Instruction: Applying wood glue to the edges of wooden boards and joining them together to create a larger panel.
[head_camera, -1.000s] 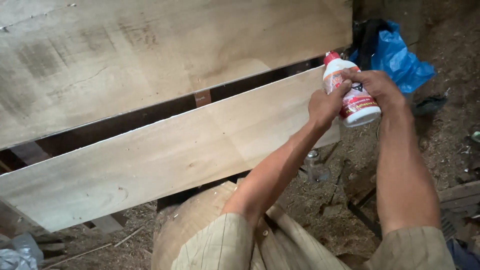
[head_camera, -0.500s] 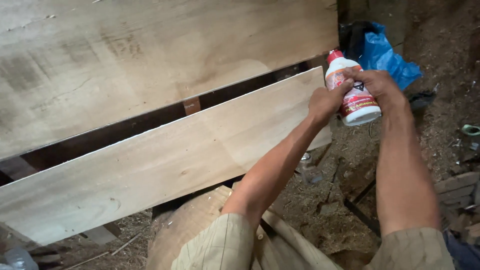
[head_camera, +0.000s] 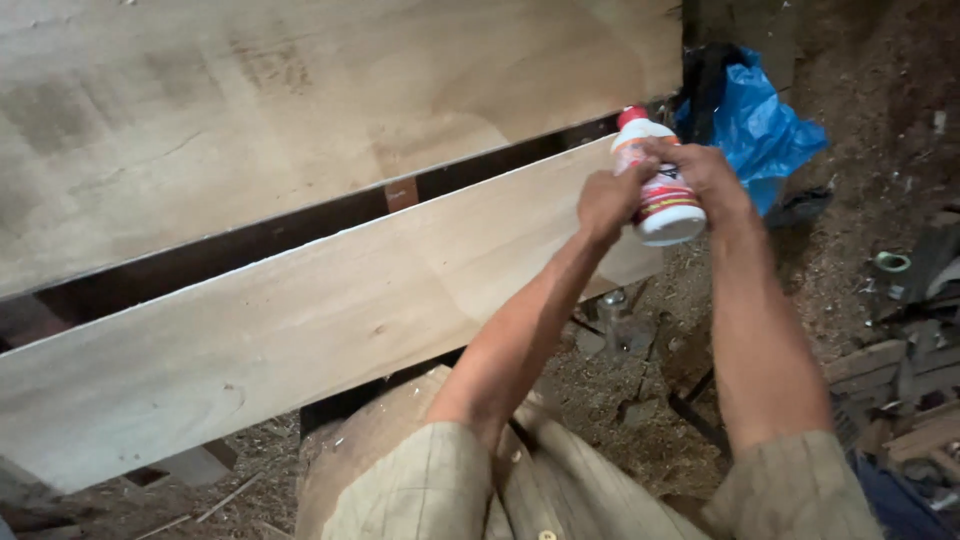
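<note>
Both hands up on the white plastic glue bottle (head_camera: 658, 190), red cap (head_camera: 631, 116) pointing away, held in the air over the near end of the pale wood plank (head_camera: 300, 330). Right hand (head_camera: 705, 170) wrapped shut round the body; left hand (head_camera: 608, 200) closed vs. the bottle's side. Looks light, smooth, prob. squeezable & a bit slick, so grip mid-body, not the cap. Blue plastic bag (head_camera: 760, 125) just behind.

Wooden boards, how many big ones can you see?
2. One wide board lies across the top; a narrower board sits below it, past a dark gap. Both hands hold a bottle over its right end. More could lie out of view.
</note>
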